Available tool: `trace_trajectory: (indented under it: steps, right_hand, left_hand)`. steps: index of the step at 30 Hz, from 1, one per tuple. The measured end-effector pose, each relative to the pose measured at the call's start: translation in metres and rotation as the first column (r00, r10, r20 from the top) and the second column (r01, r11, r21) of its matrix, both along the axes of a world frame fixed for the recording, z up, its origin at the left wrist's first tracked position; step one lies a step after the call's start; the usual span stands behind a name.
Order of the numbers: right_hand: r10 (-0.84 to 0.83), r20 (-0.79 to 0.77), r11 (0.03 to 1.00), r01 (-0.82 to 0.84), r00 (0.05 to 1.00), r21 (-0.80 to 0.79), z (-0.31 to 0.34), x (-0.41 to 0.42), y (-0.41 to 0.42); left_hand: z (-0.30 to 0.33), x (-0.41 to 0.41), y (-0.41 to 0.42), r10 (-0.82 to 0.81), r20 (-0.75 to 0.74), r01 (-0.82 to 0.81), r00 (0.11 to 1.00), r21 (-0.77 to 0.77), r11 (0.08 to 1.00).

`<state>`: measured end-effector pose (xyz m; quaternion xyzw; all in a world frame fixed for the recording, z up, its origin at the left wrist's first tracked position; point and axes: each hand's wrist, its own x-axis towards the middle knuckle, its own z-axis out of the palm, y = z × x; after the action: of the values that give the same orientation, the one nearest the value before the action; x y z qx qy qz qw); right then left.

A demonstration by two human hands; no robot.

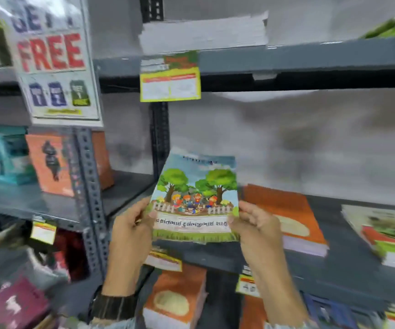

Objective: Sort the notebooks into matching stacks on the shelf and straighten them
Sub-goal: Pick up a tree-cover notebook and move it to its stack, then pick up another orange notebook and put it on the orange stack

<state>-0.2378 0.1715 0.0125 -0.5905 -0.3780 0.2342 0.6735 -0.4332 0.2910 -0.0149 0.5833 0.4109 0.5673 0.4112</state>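
A stack of notebooks with a picture of trees and children (196,191) is held over the front edge of the grey metal shelf (348,264). My left hand (132,230) grips its left edge and my right hand (254,225) grips its right edge. Just to the right on the same shelf lies an orange notebook stack (286,210). Farther right sits a mixed stack with green and orange covers (388,236). The view is blurred.
The shelf above holds a white paper stack (203,32) and a yellow price tag (170,78). A "FREE" poster (51,60) hangs at left over orange and teal books (49,162). More orange notebooks (175,298) lie on the shelf below.
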Motion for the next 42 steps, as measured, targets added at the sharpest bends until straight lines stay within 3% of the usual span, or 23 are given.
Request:
trace_trajectory:
  steps: [4, 8, 13, 17, 21, 24, 27, 31, 34, 37, 40, 42]
  right_hand:
    - [-0.015, 0.095, 0.99, 0.028, 0.995, -0.14, -0.007, -0.038, 0.052]
    - [0.014, 0.274, 0.948, 0.074, 0.962, -0.308, -0.008, -0.046, 0.072]
    - [0.077, 0.451, 0.906, 0.127, 0.889, -0.405, 0.0, -0.048, 0.065]
    - [0.041, 0.525, 0.943, 0.142, 0.85, -0.302, 0.003, -0.042, 0.046]
    - [-0.143, 0.546, 0.977, 0.205, 0.826, -0.054, 0.008, -0.005, 0.001]
    - [-0.296, 0.551, 0.954, 0.275, 0.78, 0.123, 0.008, 0.044, -0.042]
    - [-0.459, 0.518, 0.888, 0.394, 0.722, 0.238, 0.008, 0.1, -0.09]
    - [-0.572, 0.515, 0.811, 0.533, 0.638, 0.241, 0.004, 0.195, -0.167]
    - [-0.61, 0.548, 0.753, 0.634, 0.572, 0.177, 0.0, 0.261, -0.226]
    - [-0.6, 0.582, 0.638, 0.767, 0.55, -0.067, -0.004, 0.321, -0.289]
    - [-0.495, 0.661, 0.502, 0.806, 0.565, -0.314, -0.009, 0.363, -0.333]
    - [-0.461, 0.612, 0.515, 0.755, 0.643, -0.406, -0.013, 0.377, -0.351]
  left_hand:
    - [-0.004, -0.031, 0.049, 0.1, -0.19, -0.116, 0.977, -0.074, 0.99]
    - [0.003, -0.034, 0.061, 0.109, -0.468, -0.142, 0.877, -0.036, 0.989]
    - [0.006, -0.035, 0.061, 0.152, -0.592, -0.193, 0.792, -0.006, 0.981]
    - [0.014, -0.023, 0.033, 0.344, -0.576, -0.302, 0.742, 0.171, 0.938]
    - [0.032, 0.019, -0.01, 0.431, -0.449, -0.282, 0.783, 0.361, 0.889]
    - [0.045, 0.077, -0.051, 0.332, -0.365, -0.167, 0.87, 0.416, 0.894]
    - [0.049, 0.147, -0.093, 0.111, -0.317, 0.027, 0.942, 0.401, 0.916]
    - [0.038, 0.266, -0.159, -0.159, -0.344, 0.29, 0.925, 0.371, 0.882]
    - [0.033, 0.349, -0.213, -0.296, -0.428, 0.446, 0.854, 0.309, 0.84]
    - [0.027, 0.423, -0.268, -0.36, -0.58, 0.575, 0.73, 0.239, 0.782]
    - [0.018, 0.475, -0.302, -0.158, -0.844, 0.597, 0.512, 0.217, 0.773]
    - [0.012, 0.497, -0.317, -0.059, -0.913, 0.552, 0.404, 0.192, 0.811]
